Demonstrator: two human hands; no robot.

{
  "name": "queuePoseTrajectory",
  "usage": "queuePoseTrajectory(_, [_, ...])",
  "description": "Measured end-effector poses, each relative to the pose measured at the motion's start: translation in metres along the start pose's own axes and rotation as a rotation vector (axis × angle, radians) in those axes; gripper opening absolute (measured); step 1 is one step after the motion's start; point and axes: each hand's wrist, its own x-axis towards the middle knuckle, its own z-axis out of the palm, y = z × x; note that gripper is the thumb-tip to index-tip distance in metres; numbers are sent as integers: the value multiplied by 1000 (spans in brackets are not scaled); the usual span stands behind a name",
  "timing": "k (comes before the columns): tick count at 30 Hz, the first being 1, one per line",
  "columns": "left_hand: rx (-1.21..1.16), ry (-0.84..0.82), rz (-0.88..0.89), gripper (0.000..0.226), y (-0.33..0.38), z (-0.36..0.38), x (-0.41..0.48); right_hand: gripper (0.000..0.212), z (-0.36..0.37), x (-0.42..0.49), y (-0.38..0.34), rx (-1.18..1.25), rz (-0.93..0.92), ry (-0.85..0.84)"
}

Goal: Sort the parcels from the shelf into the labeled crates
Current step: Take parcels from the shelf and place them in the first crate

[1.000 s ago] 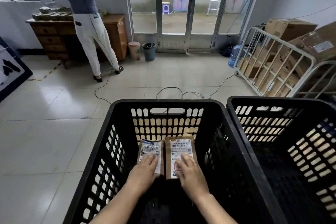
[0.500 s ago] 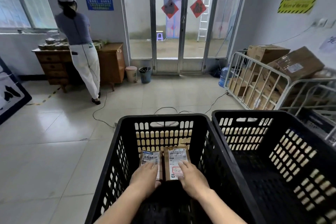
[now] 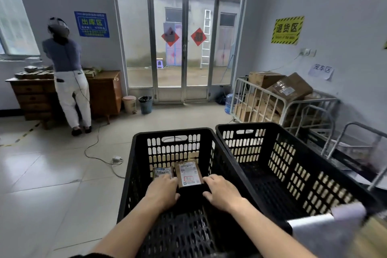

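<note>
Parcels sit side by side on the left crate (image 3: 173, 132) floor, near its far wall: left parcel (image 3: 161, 173) just beside the larger right parcel (image 3: 189, 174). Left hand (image 3: 162, 191) rests flat on left parcel, grip wide, holding nothing. Right hand (image 3: 222, 192) is at right parcel's near-right corner, grip wide, fingers relaxed. Right crate (image 3: 247, 126) abuts left crate's right rim. Tiled floor (image 3: 52, 174) lies open leftward.

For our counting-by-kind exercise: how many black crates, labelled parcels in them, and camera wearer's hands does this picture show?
Black crates: 2, left crate and right crate
Labelled parcels: 2, left parcel and right parcel
Hands: 2, left hand and right hand
Total: 6
</note>
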Motion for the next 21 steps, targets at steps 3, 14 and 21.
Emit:
queuePoseTrajectory(3, [-3, 26, 41, 46, 16, -8, -23, 52, -10, -39, 2, -41, 28, 30])
queuePoseTrajectory(14, [-14, 135, 267, 34, 120, -38, -90, 52, -51, -200, 52, -103, 305, 155])
queuePoseTrajectory(21, [-11, 170, 432, 37, 214, -47, -121, 59, -68, -302, 100, -65, 516, 184])
